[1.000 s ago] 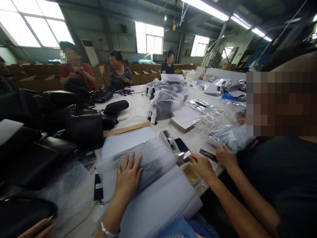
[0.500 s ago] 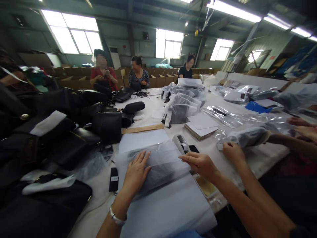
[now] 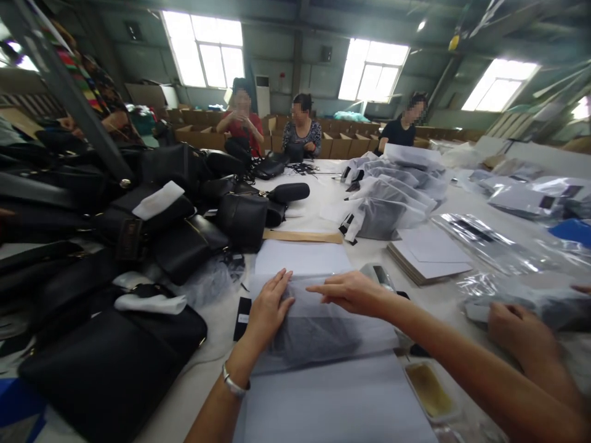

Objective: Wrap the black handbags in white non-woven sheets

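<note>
A dark, flat item wrapped in translucent white tissue paper (image 3: 318, 338) lies in front of me; the paper veils its exact kind. My left hand (image 3: 270, 307), fingers stretched out, lies flat on the wrap's left side. Over its upper part is my right hand (image 3: 351, 294), index finger extended to the left and the other fingers folded in. Whether a small thing is between those fingers, I cannot make out. A black tag (image 3: 242, 319) sticks out beside my left wrist. Partly behind my right hand stands a tape dispenser (image 3: 377, 275). White sheets (image 3: 332, 403) lie under the wrap.
Black handbags (image 3: 115, 363) are heaped at left. Tissue-wrapped bags (image 3: 383, 215), white boards (image 3: 431, 252) and clear plastic bags (image 3: 489, 240) lie beyond and right. A shallow tray (image 3: 431, 391) sits near my right forearm. A co-worker's hand (image 3: 521, 332) handles plastic at right.
My right hand has moved left, from beside the tape dispenser to over the wrapped item. My left hand stays flat on the wrap. The camera view has turned right-to-left, showing more handbags.
</note>
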Motion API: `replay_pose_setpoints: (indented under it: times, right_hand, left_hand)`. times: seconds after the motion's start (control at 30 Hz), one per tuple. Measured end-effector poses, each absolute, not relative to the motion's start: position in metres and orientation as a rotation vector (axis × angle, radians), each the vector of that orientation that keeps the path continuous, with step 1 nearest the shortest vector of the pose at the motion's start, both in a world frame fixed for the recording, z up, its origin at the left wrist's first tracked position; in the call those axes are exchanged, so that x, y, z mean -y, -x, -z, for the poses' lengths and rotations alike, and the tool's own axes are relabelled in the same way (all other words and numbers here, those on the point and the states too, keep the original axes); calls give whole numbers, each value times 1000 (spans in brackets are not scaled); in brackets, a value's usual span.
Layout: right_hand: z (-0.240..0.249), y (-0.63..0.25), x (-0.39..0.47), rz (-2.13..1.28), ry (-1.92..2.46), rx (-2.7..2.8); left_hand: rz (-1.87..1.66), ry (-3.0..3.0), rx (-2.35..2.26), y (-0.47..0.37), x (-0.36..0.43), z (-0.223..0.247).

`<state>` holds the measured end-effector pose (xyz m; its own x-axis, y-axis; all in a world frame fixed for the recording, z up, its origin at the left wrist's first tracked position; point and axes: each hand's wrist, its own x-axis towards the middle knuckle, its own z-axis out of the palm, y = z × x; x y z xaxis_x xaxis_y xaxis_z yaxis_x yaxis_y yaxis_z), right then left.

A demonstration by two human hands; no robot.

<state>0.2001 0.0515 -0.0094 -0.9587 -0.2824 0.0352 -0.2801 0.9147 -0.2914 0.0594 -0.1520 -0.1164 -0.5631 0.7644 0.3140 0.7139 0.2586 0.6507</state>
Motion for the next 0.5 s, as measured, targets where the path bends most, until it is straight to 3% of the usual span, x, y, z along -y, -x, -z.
replay_pose_setpoints:
  times: [0.13,0.5]
  right_hand:
    - [9,-182,-52,522,446,-2971]
    - [18,-109,-55,132,457,-2837]
  left_hand:
    - [-1281,-1381,-2410,-46,149,117]
    - [-1437,-1177,-2251,-30,147,124]
